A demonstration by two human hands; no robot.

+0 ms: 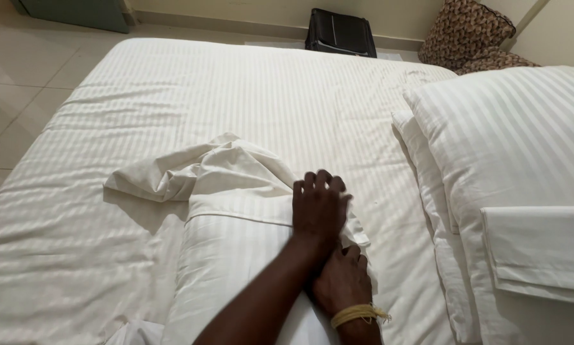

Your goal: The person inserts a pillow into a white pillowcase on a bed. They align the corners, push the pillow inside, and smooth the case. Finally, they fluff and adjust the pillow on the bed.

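On the bed [108, 255], a pillow [236, 268] lies half inside its loose pillowcase [191, 169]. The left hand [319, 207] presses flat on the case's hem, fingers spread; the right hand [343, 281] grips the pillow's edge, fingers curled. Next, it seems, the slack end needs tucking in.

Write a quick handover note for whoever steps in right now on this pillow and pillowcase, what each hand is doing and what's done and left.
Left hand: flat, fingers spread, pressing on the pillow at the pillowcase opening.
Right hand: below the left, crossed under its forearm, at the pillow's right edge; whether it grips the cloth cannot be told.
Things: the pillow lies on the bed, mostly inside the pillowcase; the loose end lies bunched and empty beyond it.
Done: pillow is in the case.
Left: bunched end not yet smoothed or tucked.
Nearby: two stacked pillows at right, with a folded white cloth on top.
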